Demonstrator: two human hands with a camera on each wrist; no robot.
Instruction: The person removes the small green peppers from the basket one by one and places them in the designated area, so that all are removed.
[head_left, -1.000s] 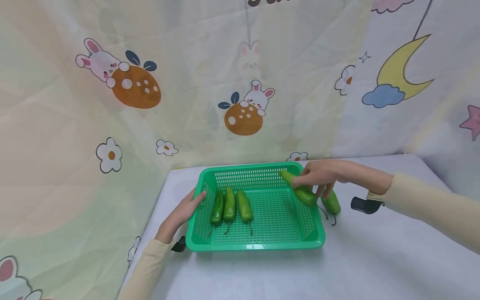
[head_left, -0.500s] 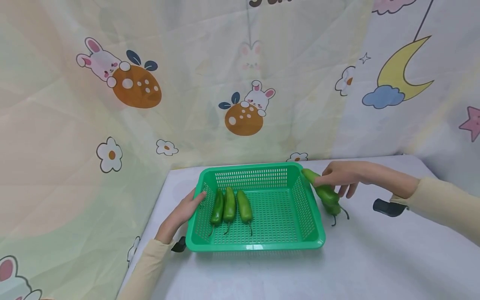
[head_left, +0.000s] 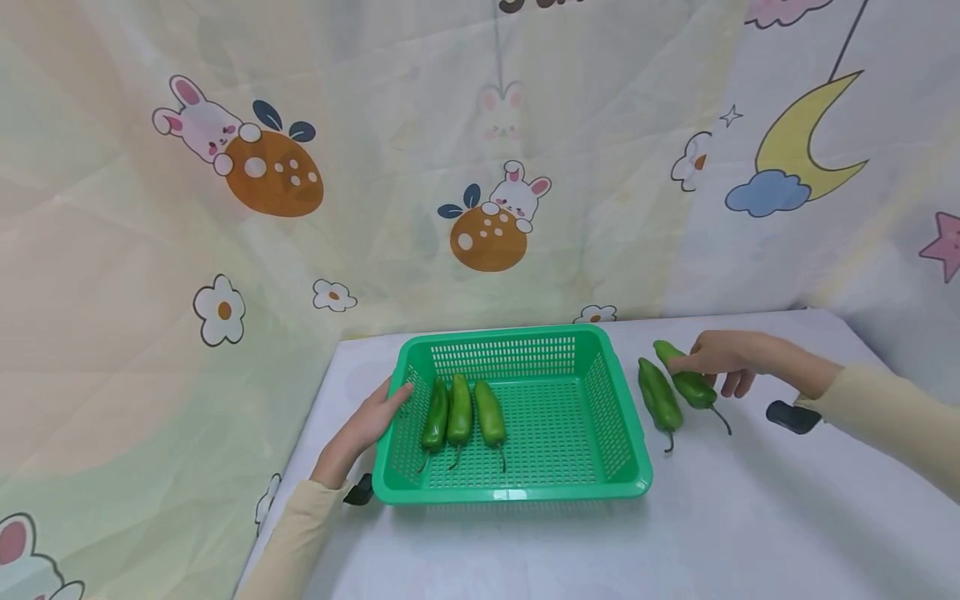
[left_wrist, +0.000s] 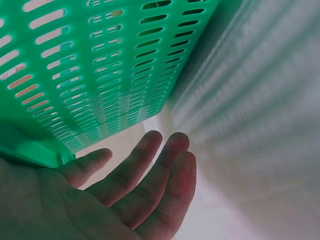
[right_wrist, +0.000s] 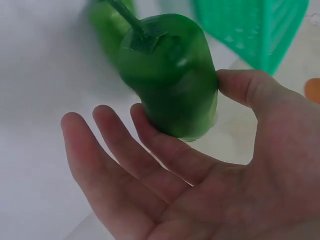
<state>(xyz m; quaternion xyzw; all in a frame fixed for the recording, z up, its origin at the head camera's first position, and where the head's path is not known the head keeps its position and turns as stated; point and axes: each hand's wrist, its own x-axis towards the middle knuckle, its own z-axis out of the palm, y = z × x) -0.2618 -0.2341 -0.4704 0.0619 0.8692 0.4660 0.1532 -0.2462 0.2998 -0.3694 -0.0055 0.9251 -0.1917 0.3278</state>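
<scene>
My right grip has the thumb and index finger pinched round a fat green pepper, with the other fingers reaching out past it, spread and not really doing much. That pepper's outside the basket, off to the right, stem pointing back toward me; can't tell if its underside touches the counter. Just beside it, between it and the basket, another green pepper lies on the counter, stem also toward me.

My left grip isn't clenched on anything: thumb over the left rim, the other fingers loose and fairly straight outside the slotted wall.

The basket itself is a green plastic rectangle with slotted walls and a grid floor. Three peppers in there, all in the left half, lying side by side with stems my way: a darker one nearest the left wall, a middle one right up against it, then a third a bit apart.

Behind it all hangs a bunny-print cloth.
</scene>
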